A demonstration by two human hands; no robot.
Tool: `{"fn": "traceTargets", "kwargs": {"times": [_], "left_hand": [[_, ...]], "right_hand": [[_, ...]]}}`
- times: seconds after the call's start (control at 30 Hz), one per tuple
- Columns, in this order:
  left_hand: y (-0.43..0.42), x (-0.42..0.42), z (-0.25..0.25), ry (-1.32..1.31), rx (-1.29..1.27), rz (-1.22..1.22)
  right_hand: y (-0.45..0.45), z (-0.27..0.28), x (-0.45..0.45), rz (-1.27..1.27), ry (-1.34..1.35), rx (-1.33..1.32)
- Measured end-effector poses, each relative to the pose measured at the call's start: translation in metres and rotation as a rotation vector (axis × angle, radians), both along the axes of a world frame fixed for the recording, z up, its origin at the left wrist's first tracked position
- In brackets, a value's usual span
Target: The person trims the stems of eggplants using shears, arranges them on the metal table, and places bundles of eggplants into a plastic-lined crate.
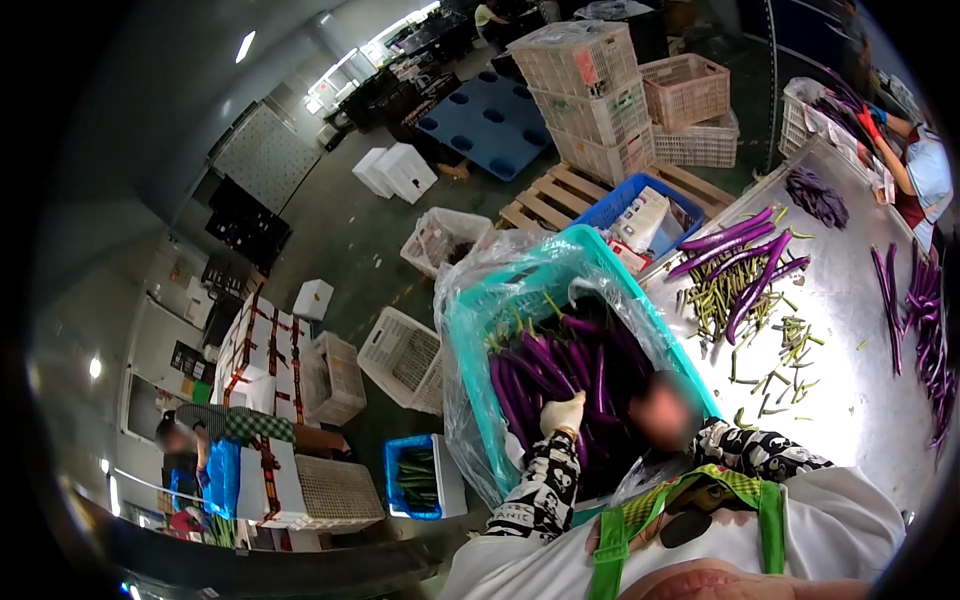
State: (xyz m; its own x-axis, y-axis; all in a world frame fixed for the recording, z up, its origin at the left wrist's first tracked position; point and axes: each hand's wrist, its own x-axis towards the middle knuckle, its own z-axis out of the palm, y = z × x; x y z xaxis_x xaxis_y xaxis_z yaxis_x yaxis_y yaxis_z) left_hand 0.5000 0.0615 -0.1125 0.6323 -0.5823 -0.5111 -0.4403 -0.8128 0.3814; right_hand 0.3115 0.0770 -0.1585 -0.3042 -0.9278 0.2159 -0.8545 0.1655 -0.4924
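My gloved left hand (562,413) touches purple eggplants (510,390) in teal crate (575,243); can't tell if gripping. Right hand (665,410) blurred near crate's edge, grip unclear. Partway, I judge: crate well filled, more eggplants loose on metal table (850,330).

Left gloved fingers (572,401) at the long purple eggplants (540,365) inside the teal rectangular plastic crate (476,345). Clear plastic liner (462,425) over crate rim. Right of fingers: flat silver metal tabletop (845,290), carrying glossy purple eggplants (760,287) and short green stem pieces (792,345), some under those eggplants. Ahead, past crate's far end: blue rectangular plastic crate (610,200); slatted wooden pallet (565,190) beside it, beige lattice plastic crates (592,105) stacked behind. Left of fingers: off-white lattice plastic crate (385,335). Left, nearer wearer: white rectangular box (452,478), green elongated vegetables (417,478) inside.
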Motion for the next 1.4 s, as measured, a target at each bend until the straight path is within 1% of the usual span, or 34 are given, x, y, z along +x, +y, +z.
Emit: {"fn": "traceTargets", "kwargs": {"times": [0.03,0.07,0.1,0.17,0.2,0.27,0.3,0.33,0.37,0.4,0.43,0.47,0.5,0.53,0.57,0.6,0.67,0.73,0.77,0.8,0.83,0.87,0.93,1.03,1.07,1.1,1.13,1.17,1.23,1.27,1.3,1.37,1.4], "left_hand": [[-0.003,-0.004,0.004,0.021,0.067,-0.072],[-0.003,-0.007,0.001,-0.025,0.094,-0.09],[-0.001,-0.015,0.008,-0.093,0.101,-0.103],[0.004,-0.021,0.014,-0.206,0.119,-0.145],[0.006,-0.017,0.016,-0.233,0.142,-0.235],[0.006,-0.011,0.014,-0.2,0.142,-0.27],[0.007,-0.01,0.014,-0.182,0.122,-0.276],[0.007,-0.007,0.014,-0.107,0.116,-0.241],[0.006,-0.009,0.013,-0.088,0.107,-0.168],[0.007,-0.01,0.016,-0.063,0.107,-0.158],[0.007,-0.008,0.018,-0.04,0.106,-0.146],[0.008,-0.006,0.022,0.005,0.103,-0.128],[0.007,-0.002,0.012,0.05,0.073,-0.107],[0.007,0.007,-0.011,0.096,0.043,-0.088],[0.007,0.016,-0.034,0.145,0.015,-0.07],[0.007,0.015,-0.038,0.27,0.009,0.041],[0.012,0.011,-0.045,0.227,0.025,0.003],[0.014,0.0,-0.007,0.168,0.057,-0.044],[0.014,0.005,-0.02,0.135,0.085,-0.059],[0.017,0.012,-0.045,0.218,0.055,-0.025],[0.02,0.013,-0.051,0.302,0.024,0.009],[0.02,0.015,-0.056,0.296,0.031,0.004],[0.023,0.009,-0.038,0.287,0.048,-0.014],[0.031,-0.003,-0.035,0.374,-0.124,0.075],[0.035,0.001,-0.069,0.543,-0.28,0.231],[0.036,0.002,-0.077,0.713,-0.435,0.385],[0.037,0.006,-0.084,0.851,-0.46,0.413],[0.039,0.002,-0.059,0.994,-0.479,0.444],[0.039,-0.001,-0.036,1.035,-0.428,0.393],[0.038,0.006,-0.044,1.036,-0.359,0.311],[0.036,0.01,-0.042,1.031,-0.32,0.244],[0.033,0.03,-0.064,1.14,-0.241,0.135],[0.031,0.029,-0.068,1.197,-0.24,0.183]], "right_hand": [[0.007,0.003,-0.005,0.039,0.017,-0.059],[0.011,0.008,-0.01,0.076,0.037,-0.119],[0.015,0.017,-0.013,0.146,-0.001,-0.001],[0.016,0.014,-0.02,0.146,-0.043,0.173],[0.018,0.012,-0.023,0.149,-0.067,0.261],[0.019,0.007,-0.02,0.157,-0.13,0.434],[0.021,0.007,-0.022,0.171,-0.105,0.366],[0.024,0.006,-0.027,0.186,-0.074,0.301],[0.027,0.006,-0.033,0.199,-0.041,0.237],[0.027,0.006,-0.04,0.23,-0.071,0.292],[0.022,0.007,-0.045,0.262,-0.14,0.4],[0.015,0.008,-0.052,0.302,-0.261,0.576],[0.006,0.008,-0.059,0.329,-0.376,0.733],[-0.002,0.009,-0.064,0.341,-0.467,0.854],[-0.007,0.008,-0.065,0.346,-0.524,0.915],[-0.01,0.007,-0.066,0.344,-0.561,0.959],[-0.012,0.005,-0.062,0.334,-0.578,0.991],[-0.014,0.002,-0.058,0.319,-0.564,0.994],[-0.014,0.003,-0.057,0.312,-0.553,0.986],[-0.013,0.002,-0.056,0.31,-0.537,0.98],[-0.013,0.002,-0.055,0.302,-0.519,0.971],[-0.013,0.001,-0.055,0.297,-0.499,0.957],[-0.011,-0.003,-0.053,0.278,-0.443,0.916],[-0.007,-0.023,-0.044,0.18,-0.364,0.753],[-0.008,-0.027,-0.045,0.139,-0.383,0.728],[-0.016,-0.007,-0.048,0.144,-0.557,0.906],[-0.017,-0.016,-0.05,0.137,-0.583,0.878],[-0.018,-0.008,-0.051,0.149,-0.616,0.887],[-0.015,0.013,-0.054,0.169,-0.673,0.915],[-0.014,0.021,-0.057,0.179,-0.679,0.937],[-0.016,0.029,-0.059,0.192,-0.688,0.953],[-0.019,0.032,-0.055,0.21,-0.686,0.995],[-0.02,0.027,-0.05,0.215,-0.672,1.022]]}}
